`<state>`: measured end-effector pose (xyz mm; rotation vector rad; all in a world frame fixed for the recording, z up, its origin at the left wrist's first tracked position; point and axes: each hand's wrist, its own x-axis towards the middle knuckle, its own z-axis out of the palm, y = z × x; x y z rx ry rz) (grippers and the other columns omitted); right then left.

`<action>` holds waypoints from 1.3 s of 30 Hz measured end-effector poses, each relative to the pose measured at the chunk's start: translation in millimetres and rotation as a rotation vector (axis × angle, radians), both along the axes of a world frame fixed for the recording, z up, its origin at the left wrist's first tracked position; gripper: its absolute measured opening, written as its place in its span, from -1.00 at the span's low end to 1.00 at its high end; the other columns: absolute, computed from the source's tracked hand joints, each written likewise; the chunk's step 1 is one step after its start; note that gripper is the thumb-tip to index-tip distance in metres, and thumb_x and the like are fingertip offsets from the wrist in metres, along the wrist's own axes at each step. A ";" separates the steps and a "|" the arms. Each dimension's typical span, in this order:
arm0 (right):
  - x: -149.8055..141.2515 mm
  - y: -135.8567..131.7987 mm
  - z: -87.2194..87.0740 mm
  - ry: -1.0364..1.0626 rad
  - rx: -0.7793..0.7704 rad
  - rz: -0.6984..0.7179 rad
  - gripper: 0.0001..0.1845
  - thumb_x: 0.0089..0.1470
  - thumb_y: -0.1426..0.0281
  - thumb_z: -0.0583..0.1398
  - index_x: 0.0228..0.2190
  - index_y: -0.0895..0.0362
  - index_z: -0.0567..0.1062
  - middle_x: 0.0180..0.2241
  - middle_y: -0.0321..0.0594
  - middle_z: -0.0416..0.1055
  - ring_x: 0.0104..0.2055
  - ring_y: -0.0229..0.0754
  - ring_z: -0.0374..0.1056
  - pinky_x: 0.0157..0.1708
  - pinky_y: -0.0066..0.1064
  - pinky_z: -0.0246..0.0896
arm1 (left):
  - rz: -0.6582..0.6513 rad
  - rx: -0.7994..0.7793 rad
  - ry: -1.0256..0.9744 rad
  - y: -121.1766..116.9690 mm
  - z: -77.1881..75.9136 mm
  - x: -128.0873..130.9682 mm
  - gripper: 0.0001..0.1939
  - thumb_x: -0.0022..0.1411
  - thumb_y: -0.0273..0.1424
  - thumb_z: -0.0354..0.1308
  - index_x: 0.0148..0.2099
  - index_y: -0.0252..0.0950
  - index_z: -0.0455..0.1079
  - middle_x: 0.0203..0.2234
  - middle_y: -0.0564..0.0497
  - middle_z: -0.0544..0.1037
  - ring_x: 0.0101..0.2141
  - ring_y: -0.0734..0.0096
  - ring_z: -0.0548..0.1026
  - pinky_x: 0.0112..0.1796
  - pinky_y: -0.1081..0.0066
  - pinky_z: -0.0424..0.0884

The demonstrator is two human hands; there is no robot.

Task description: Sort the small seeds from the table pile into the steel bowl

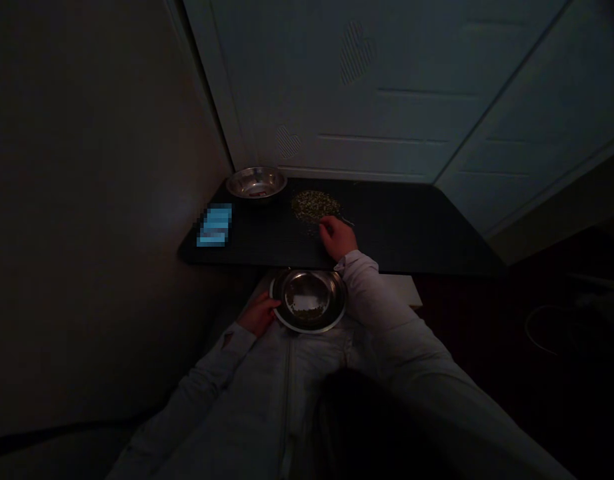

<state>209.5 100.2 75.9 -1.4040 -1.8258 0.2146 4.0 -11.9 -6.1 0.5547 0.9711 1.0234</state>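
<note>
Head view: the right grip (337, 238) sits curled on the dark desk (411, 233), just beside a heap of small greenish seeds (314, 207). A thin tool (347, 220) shows past it, its long axis pointing right and slightly away; whether it is held, I cannot tell. The left grip (259, 315), fingers partly spread, touches the rim of a steel bowl (308, 300) on the lap.

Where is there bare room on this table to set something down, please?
The widest bare patch of tabletop lies right of the right hand; a smaller one sits between the blurred blue item and the grain pile. Crowding is at that pile and hand.
</note>
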 end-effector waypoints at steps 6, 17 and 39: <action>1.1 0.5 0.6 0.023 -0.027 -0.042 -0.72 0.03 0.34 -0.01 -0.26 0.16 0.39 -0.28 -0.14 0.43 -0.28 -0.18 0.32 -0.25 -0.34 0.18 | 0.043 -0.056 0.018 -0.7 4.2 2.0 -0.67 -0.25 -0.57 0.21 -0.31 -0.31 0.41 -0.51 0.06 0.51 -0.44 0.40 0.45 -0.40 0.45 0.32; 1.2 1.1 0.1 -0.009 -0.051 -0.032 -0.73 0.03 0.33 -0.01 -0.26 0.13 0.40 -0.30 -0.15 0.43 -0.29 -0.17 0.32 -0.25 -0.34 0.19 | 0.030 -0.060 0.020 -1.6 6.3 0.7 -0.69 -0.21 -0.58 0.19 -0.29 -0.31 0.43 -0.47 0.01 0.53 -0.38 0.32 0.46 -0.34 0.38 0.34; 2.7 3.5 -1.0 0.037 -0.098 -0.059 -0.74 0.02 0.34 0.00 -0.28 0.15 0.39 -0.33 -0.14 0.44 -0.30 -0.16 0.33 -0.25 -0.32 0.19 | 0.009 -0.016 -0.006 -2.0 3.5 0.7 -0.62 -0.21 -0.56 0.21 -0.22 -0.27 0.41 -0.43 0.01 0.54 -0.38 0.35 0.47 -0.39 0.44 0.34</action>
